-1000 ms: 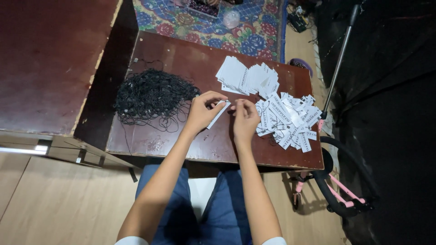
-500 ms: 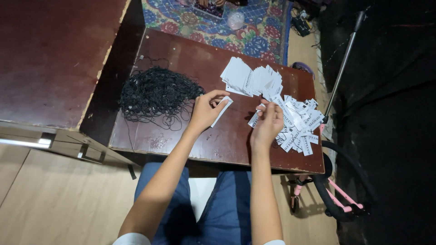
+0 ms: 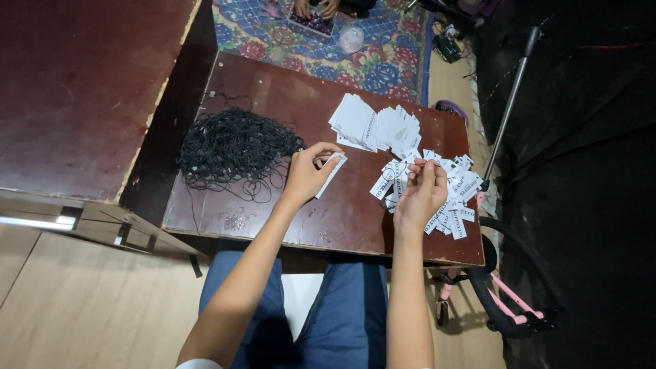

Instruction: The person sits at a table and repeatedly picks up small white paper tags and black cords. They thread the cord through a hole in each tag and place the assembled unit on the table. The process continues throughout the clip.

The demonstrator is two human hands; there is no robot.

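My left hand [image 3: 307,172] pinches a small white paper tag [image 3: 332,175] just above the low brown table [image 3: 294,102], close to the right edge of a tangled heap of black strings [image 3: 232,147]. My right hand [image 3: 422,193] rests fingers-down on a loose pile of white printed tags [image 3: 444,188] at the table's right side. Whether its fingers grip a tag is hidden. A neater fanned stack of white tags [image 3: 372,126] lies behind the two hands.
A larger dark wooden surface [image 3: 82,89] stands to the left. A patterned rug [image 3: 355,48] lies beyond the table, with another person's hands [image 3: 314,8] at its far edge. A metal pole [image 3: 509,109] and a pink-framed object [image 3: 509,307] stand on the right.
My hands were together at the table's middle holding one tag. My right hand has moved right onto the loose tag pile, while my left hand keeps the tag.
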